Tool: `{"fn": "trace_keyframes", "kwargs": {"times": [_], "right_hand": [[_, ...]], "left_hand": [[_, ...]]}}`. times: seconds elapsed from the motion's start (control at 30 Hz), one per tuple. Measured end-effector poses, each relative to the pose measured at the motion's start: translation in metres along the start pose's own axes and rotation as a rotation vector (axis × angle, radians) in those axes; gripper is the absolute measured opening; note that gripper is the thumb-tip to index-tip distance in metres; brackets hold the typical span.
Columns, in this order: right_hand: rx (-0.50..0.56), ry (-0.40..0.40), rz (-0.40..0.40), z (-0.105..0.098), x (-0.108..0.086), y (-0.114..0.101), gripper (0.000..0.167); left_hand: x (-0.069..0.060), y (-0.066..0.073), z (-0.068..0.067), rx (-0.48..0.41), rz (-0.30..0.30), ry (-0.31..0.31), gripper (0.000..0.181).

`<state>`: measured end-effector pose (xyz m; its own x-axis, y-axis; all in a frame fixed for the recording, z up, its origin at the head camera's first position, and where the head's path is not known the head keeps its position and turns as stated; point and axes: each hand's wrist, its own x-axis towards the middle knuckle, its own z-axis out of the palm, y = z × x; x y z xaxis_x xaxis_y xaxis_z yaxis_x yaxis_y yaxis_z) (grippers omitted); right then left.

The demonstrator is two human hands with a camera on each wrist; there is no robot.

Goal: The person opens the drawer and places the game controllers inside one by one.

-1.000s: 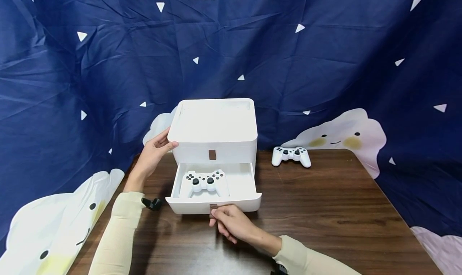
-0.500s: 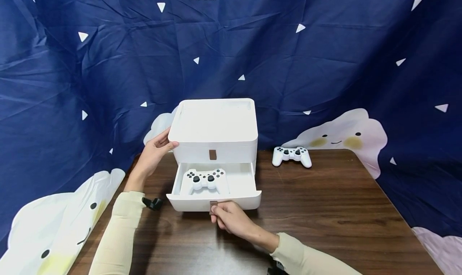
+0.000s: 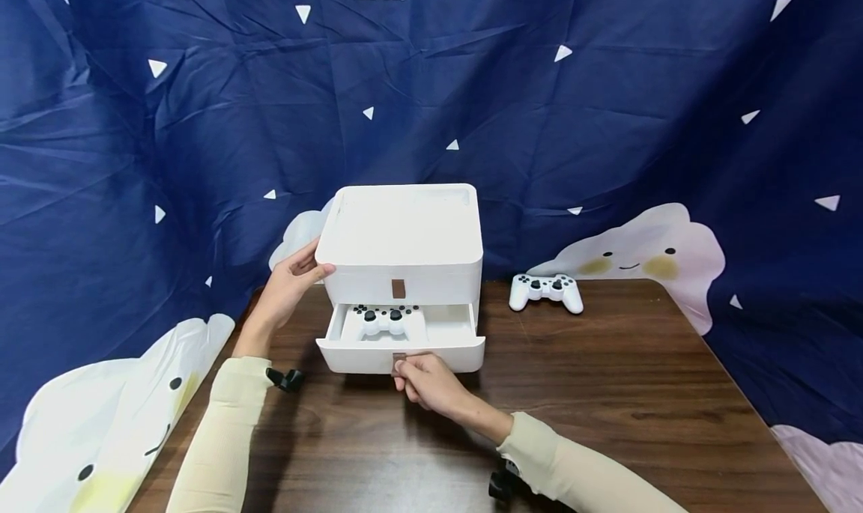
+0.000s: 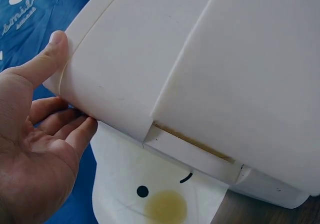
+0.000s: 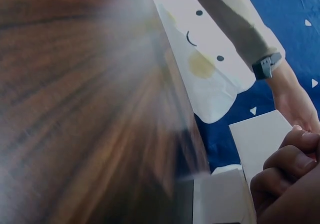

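Observation:
A white two-tier drawer box [image 3: 404, 228] stands on the table. Its lower drawer [image 3: 337, 357] is partly out, and a white game controller [image 3: 383, 327] lies inside on the left, its rear edge partly covered by the upper tier. My right hand [image 3: 434, 389] pinches the brown pull tab [image 3: 399, 359] on that drawer's front. At the box's left front corner, my left hand [image 3: 282, 294] holds on, thumb on the front face and fingers against the side, as the left wrist view shows. In the right wrist view, curled fingers [image 5: 280, 171] sit against the white drawer front.
A second white game controller [image 3: 546, 293] lies on the wooden table [image 3: 627, 378], right of the box. The upper drawer, with its own brown tab [image 3: 398, 288], is closed. A blue patterned cloth [image 3: 431, 79] hangs behind.
The lower drawer has slid inward, away from me, with my right hand moving along on its tab. The controller inside has gone further under the upper tier. My left hand has stayed put.

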<state>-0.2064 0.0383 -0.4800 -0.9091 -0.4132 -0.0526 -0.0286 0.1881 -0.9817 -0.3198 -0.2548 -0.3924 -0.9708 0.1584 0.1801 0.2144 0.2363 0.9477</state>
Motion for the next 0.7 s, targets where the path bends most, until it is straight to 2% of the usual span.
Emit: {"fn": "trace_keyframes", "kwargs": {"times": [0.7], "right_hand": [[0.059,0.003,0.073,-0.03,0.064,-0.003,0.034]], "left_hand": [[0.001,-0.002,0.0,-0.018,0.006,0.0,0.08]]}}
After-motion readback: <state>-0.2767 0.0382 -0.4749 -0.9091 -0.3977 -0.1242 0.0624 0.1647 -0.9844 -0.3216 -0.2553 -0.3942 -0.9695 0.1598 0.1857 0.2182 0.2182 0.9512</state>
